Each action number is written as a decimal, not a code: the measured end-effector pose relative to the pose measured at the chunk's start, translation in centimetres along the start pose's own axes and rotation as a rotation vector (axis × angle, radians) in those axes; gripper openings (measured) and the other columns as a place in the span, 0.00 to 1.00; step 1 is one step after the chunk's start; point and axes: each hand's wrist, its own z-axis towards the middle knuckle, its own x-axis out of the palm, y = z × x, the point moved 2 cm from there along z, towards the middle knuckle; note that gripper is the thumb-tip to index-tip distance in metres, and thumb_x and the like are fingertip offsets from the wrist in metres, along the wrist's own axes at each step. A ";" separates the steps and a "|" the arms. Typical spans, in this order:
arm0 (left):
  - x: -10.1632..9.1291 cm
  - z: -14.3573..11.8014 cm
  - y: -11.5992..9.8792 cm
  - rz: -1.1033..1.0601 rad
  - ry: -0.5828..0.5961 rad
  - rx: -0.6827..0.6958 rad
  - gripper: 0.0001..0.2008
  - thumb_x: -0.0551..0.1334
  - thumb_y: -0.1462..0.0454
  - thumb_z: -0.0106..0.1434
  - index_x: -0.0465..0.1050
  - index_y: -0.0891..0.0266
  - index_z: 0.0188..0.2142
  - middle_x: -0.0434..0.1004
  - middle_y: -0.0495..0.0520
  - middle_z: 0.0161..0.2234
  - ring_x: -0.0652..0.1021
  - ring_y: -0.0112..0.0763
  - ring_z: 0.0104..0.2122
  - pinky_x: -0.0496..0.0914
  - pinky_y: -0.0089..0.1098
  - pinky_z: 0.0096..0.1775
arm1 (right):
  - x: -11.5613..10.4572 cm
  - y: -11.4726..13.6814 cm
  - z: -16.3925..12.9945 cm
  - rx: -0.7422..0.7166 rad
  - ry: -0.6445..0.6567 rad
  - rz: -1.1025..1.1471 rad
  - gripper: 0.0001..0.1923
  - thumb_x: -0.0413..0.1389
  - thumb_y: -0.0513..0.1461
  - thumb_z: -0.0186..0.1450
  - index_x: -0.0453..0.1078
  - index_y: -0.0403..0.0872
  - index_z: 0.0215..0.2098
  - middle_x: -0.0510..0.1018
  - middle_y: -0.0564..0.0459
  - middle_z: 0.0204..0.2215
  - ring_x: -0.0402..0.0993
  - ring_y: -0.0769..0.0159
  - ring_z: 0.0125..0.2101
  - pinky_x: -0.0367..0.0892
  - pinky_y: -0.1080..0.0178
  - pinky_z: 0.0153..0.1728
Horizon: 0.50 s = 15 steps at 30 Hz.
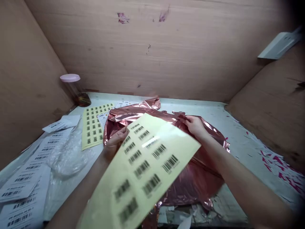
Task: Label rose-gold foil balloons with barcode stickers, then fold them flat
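Observation:
A pale yellow sheet of barcode labels (152, 149) slants across the middle, close to the camera. My left hand (117, 140) grips its left edge, with the fingers partly hidden behind the sheet. Under and beyond it lies a flat rose-gold foil balloon (202, 178), shiny and creased, spread over the table. My right hand (194, 125) pinches the far edge of the foil near a small tab. The sheet covers part of the foil.
Another yellow label sheet (94, 127) lies left of the foil. White barcode strips (35, 168) and crumpled clear plastic (69, 152) cover the left side. A pink-lidded jar (75, 90) stands in the back left corner. Pink and white scraps (281, 165) lie right. Cardboard walls (152, 63) enclose the table.

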 end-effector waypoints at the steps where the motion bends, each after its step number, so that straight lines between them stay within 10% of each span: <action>1: 0.3 -0.1 0.0 -0.034 0.055 -0.078 0.15 0.70 0.58 0.55 0.76 0.63 0.40 0.80 0.55 0.28 0.81 0.34 0.26 0.77 0.31 0.28 | -0.5 0.3 1.9 -0.004 -0.072 -0.059 0.13 0.59 0.43 0.64 0.73 0.41 0.28 0.79 0.43 0.31 0.75 0.54 0.37 0.67 0.55 0.40; 6: 1.0 0.3 0.7 -0.140 0.091 -0.272 0.17 0.70 0.62 0.56 0.73 0.60 0.44 0.82 0.53 0.34 0.82 0.32 0.31 0.77 0.29 0.33 | -1.0 5.1 2.4 -0.155 -0.357 -0.172 0.03 0.60 0.36 0.63 0.71 0.42 0.35 0.73 0.36 0.46 0.66 0.50 0.50 0.61 0.49 0.50; 11: 2.2 -0.1 0.9 -0.089 -0.003 -0.126 0.16 0.70 0.60 0.57 0.71 0.59 0.43 0.82 0.52 0.36 0.82 0.32 0.33 0.76 0.30 0.35 | 3.3 11.6 -6.1 -0.762 -0.031 -0.038 0.04 0.59 0.40 0.65 0.73 0.47 0.34 0.76 0.49 0.34 0.72 0.61 0.36 0.69 0.59 0.37; 15: 3.2 -0.9 0.7 -0.019 0.033 -0.089 0.16 0.70 0.59 0.57 0.73 0.59 0.43 0.81 0.53 0.40 0.81 0.33 0.37 0.75 0.29 0.38 | 6.7 13.0 -9.6 -0.853 -0.043 -0.140 0.02 0.59 0.35 0.63 0.73 0.46 0.35 0.77 0.49 0.33 0.72 0.59 0.36 0.69 0.60 0.36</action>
